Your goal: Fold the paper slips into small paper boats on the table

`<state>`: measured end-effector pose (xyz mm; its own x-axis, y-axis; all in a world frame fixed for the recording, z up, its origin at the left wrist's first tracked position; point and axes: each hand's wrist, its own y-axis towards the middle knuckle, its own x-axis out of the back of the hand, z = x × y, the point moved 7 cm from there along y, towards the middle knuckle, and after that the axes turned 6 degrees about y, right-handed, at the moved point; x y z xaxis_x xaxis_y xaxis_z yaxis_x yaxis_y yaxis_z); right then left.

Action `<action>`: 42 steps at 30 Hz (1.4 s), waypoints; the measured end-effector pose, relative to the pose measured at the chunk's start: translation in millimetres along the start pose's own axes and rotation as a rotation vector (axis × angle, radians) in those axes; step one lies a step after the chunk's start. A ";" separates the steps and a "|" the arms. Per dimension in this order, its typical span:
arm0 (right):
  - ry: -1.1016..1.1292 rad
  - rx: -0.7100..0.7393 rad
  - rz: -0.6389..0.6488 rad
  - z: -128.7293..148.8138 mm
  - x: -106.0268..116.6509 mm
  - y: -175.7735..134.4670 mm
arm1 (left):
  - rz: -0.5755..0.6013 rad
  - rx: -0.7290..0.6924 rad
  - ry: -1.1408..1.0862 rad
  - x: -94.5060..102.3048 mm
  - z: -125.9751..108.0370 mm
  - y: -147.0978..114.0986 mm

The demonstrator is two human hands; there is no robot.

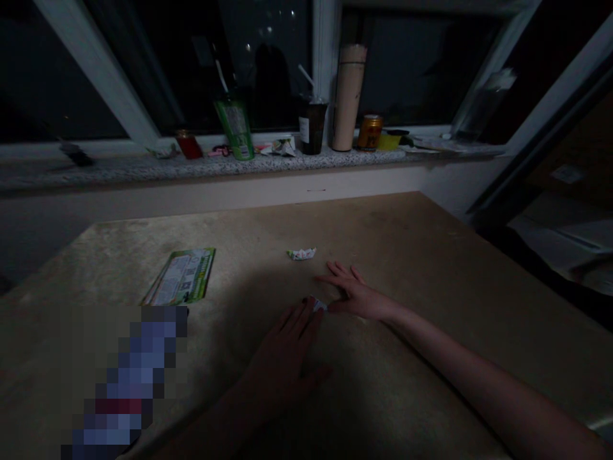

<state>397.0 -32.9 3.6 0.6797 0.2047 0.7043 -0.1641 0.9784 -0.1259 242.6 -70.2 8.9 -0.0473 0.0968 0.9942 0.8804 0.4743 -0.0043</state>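
Note:
My left hand (286, 358) lies flat on the wooden table (383, 236), fingers stretched forward and thumb out to the right. Its fingertips rest on or right beside a small folded piece of printed paper (319, 306), partly covered by them. My right hand (352, 295) is open, palm down with fingers spread, and its thumb tip points at the right edge of that paper. Just beyond the hands sits a small white and green folded paper (301, 254), shaped somewhat like a boat. Neither hand grips anything that I can see.
Green and white printed sheets (184, 278) lie at the left, above a blurred-out object (138, 383). Along the windowsill (191, 171) stand a green cup (234, 128), a dark cup (313, 128), a pink flask (348, 99), a gold can (370, 132) and a red jar (189, 145).

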 end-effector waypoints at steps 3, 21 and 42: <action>0.001 -0.002 -0.014 -0.4 0.4 0.1 | 0.009 -0.001 0.003 1.0 -0.8 -0.6; 0.070 0.025 -0.182 -6.4 -3.0 1.0 | -0.007 -0.066 -0.010 5.7 5.5 -1.5; 0.142 0.041 -0.166 10.3 -9.4 9.2 | -0.046 -0.036 -0.014 3.5 2.6 -1.0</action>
<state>381.7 -26.1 3.0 0.7932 0.0463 0.6073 -0.0689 0.9975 0.0140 240.3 -68.1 12.1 -0.0947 0.0874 0.9917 0.8935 0.4467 0.0460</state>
